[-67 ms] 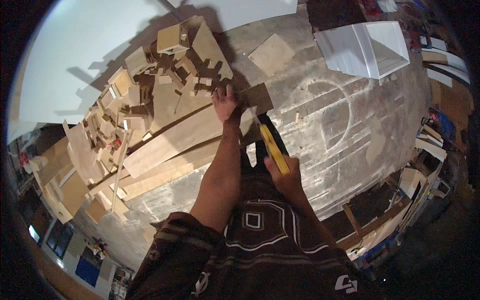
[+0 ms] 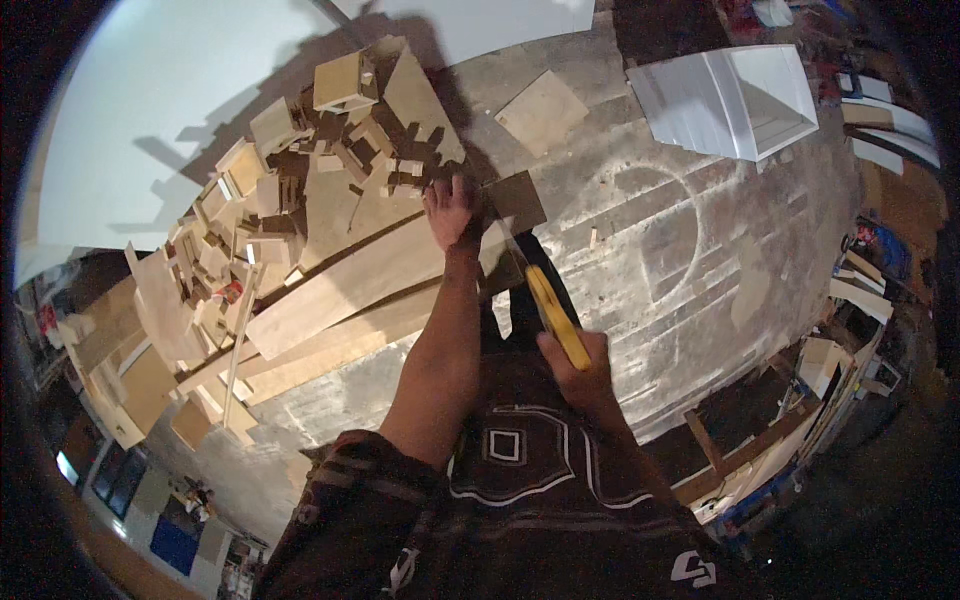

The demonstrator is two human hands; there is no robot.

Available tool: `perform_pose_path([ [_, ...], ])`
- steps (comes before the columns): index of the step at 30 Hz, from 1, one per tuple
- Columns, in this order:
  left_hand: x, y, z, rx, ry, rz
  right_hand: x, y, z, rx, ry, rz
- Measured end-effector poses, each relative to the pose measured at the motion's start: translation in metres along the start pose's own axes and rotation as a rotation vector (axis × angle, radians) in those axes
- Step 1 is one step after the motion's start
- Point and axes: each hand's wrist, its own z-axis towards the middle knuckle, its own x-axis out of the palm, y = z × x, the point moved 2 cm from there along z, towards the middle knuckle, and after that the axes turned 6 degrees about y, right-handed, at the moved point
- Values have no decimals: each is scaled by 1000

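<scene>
My right hand (image 2: 582,362) is wrapped round the yellow handle of a hand saw (image 2: 553,312). The saw's thin blade slants up and left to a long pale wooden board (image 2: 360,275), meeting it near its right end. On that board, just left of the blade, my left hand (image 2: 452,212) bears down with its fingers curled over the far edge. Past the blade, the board's end (image 2: 520,197) lies in shadow. Fingertips of my left hand are partly in the dark, and the blade's teeth are too small to make out.
Wooden offcuts and small boxes (image 2: 345,82) are heaped at the far left, with a second plank (image 2: 340,335) below the board. A square plywood piece (image 2: 543,110) lies on the concrete floor (image 2: 640,290). A white cabinet-like box (image 2: 700,105) stands far right.
My right hand has drawn the saw back toward my body, down and slightly right. My left hand keeps its place on the board.
</scene>
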Motion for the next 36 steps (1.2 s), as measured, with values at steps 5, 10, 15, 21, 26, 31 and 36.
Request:
perform_pose_path([
  [5, 13, 4, 8, 111, -215, 89, -7, 19, 20, 83, 42, 131],
  [10, 5, 0, 9, 99, -110, -12, -9, 0, -1, 41, -17, 58],
  [15, 12, -2, 9, 102, -153, 47, -9, 5, 14, 50, -20, 170],
  [21, 7, 4, 6, 99, -135, 64, -18, 13, -6, -3, -38, 169],
  [26, 11, 7, 7, 146, -141, 62, -26, 18, 4, 121, 12, 184],
  [31, 4, -4, 13, 53, -70, 17, -7, 3, -6, -8, -101, 21],
  [36, 1, -6, 5, 106, -93, 3, -8, -3, -3, 28, -56, 106],
])
